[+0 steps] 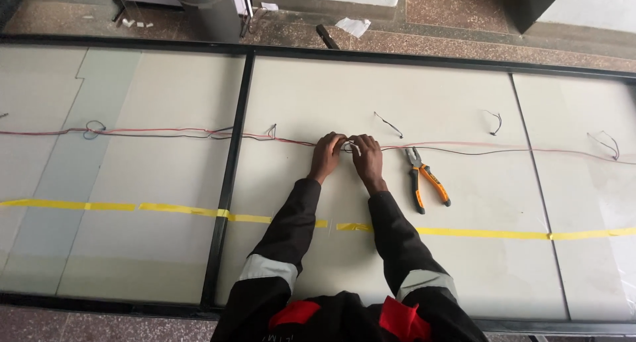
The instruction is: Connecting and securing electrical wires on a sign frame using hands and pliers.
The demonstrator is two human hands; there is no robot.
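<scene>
Wires [165, 132], red and black, run across the big framed panel [430, 97] and pass right under both hands. Left hand [327, 155] and right hand [366, 158] pinch a small wire tie together, fingers curled closed on it, mid-twist I'd say. Pliers [424, 179] lie just right, probably needed to snug it.

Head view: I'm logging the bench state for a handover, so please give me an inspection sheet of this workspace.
Surface: large pale panel in a black frame, crossed by a yellow tape stripe.
Job's things: thin red and black wires running across the panel; short wire ties at intervals.
Clutter: orange-handled pliers lying right of the hands.
Hands: left hand and right hand close together on the wires, fingers curled at a tie point.
Cables: the wires lie loosely along one line.
Surroundings: brown stone floor, grey bin, scrap of white paper.
</scene>
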